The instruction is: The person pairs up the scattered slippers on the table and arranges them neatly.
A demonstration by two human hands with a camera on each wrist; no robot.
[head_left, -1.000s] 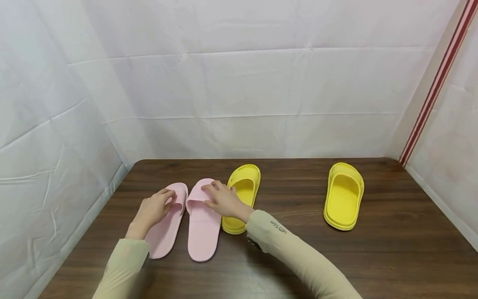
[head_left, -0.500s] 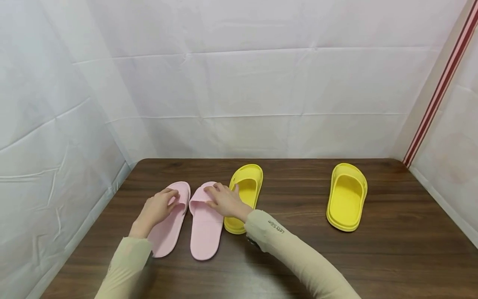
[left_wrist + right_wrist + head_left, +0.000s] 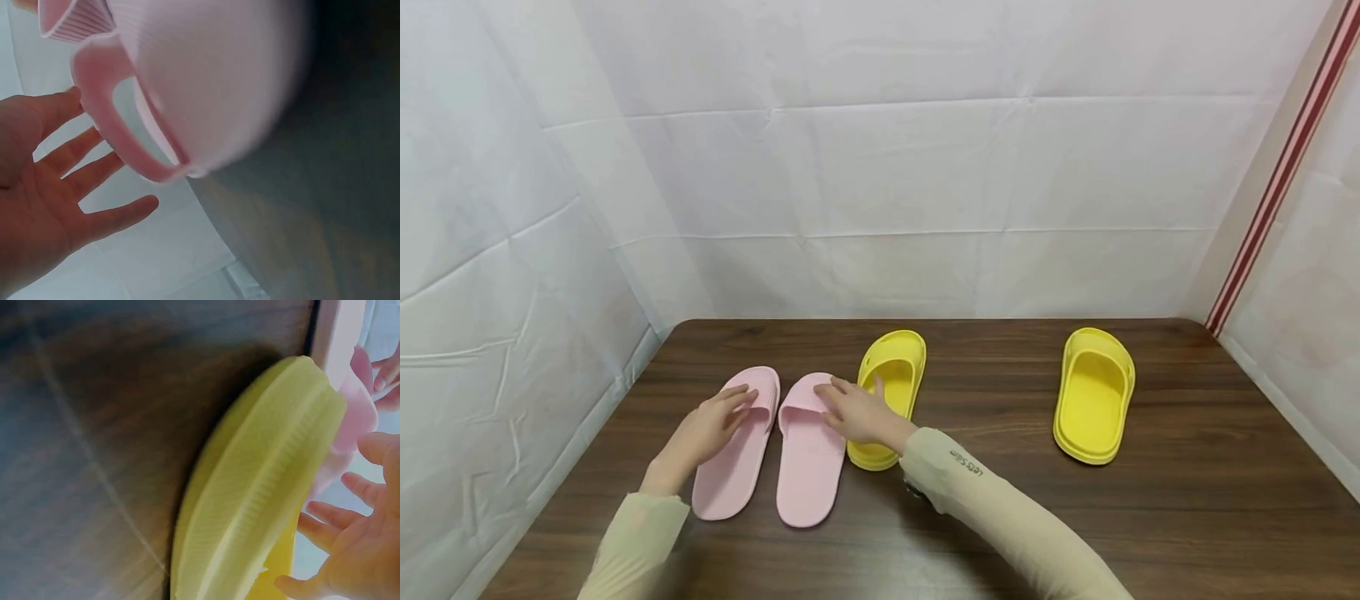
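Two pink slippers lie side by side, toes away from me. My left hand is over the strap of the left pink slipper. In the left wrist view its fingers are spread, with the fingertips right at the pink strap. My right hand reaches across a yellow clog, its fingertips over the strap of the right pink slipper. In the right wrist view its fingers are loosely extended and grip nothing. Part of the yellow clog is hidden beneath that hand.
Another yellow clog stands apart on the right side of the dark wooden table. White cloth hangs behind the table and along both sides. A red-striped band runs down the right corner.
The right pink slipper has slid slightly toward me, so its toes now lie about level with the left one. My left fingers have straightened, and my right fingers have eased from the strap.
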